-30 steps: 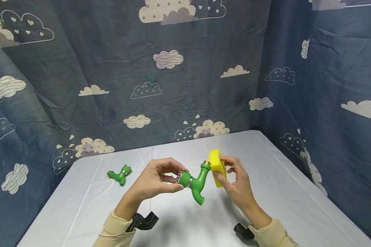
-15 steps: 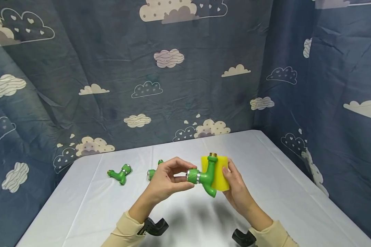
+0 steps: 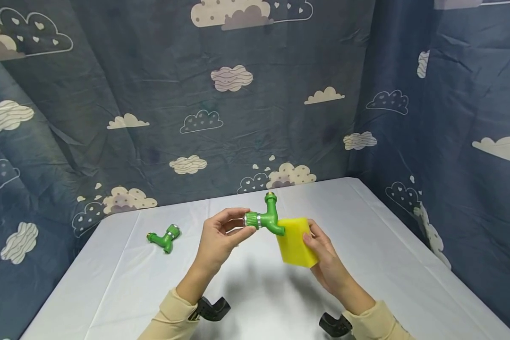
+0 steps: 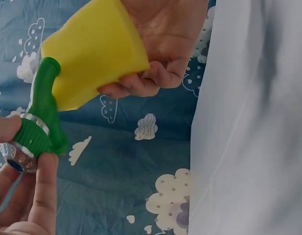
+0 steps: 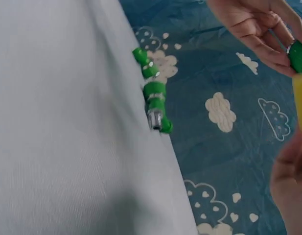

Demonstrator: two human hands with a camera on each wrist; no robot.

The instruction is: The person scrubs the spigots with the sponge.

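My left hand point(image 3: 216, 240) pinches a green tap point(image 3: 270, 217) by its ribbed, silver-edged end, above the table. The tap's brass-tipped inlet points up, and its curved spout meets the upper left of a yellow sponge point(image 3: 295, 245). Thumb and fingers of my right hand point(image 3: 328, 264) grip that sponge along its right side. In the left wrist view, the spout's end lies against the face of the sponge point(image 4: 94, 54), with left fingertips point(image 4: 44, 169) around the tap's collar. The right wrist view catches only an edge of the held tap point(image 5: 299, 58).
Another green tap point(image 3: 165, 239) lies at the left of the white-covered table point(image 3: 123, 283). Two green taps show on the table in the right wrist view, the nearer tap point(image 5: 154, 98) included. Dark cloud-patterned cloth point(image 3: 255, 118) hangs behind and at the sides.
The held tap moved right over the sponge, then back up and left, so its spout now meets the sponge. The sponge turned its broad face towards me and sank slightly.
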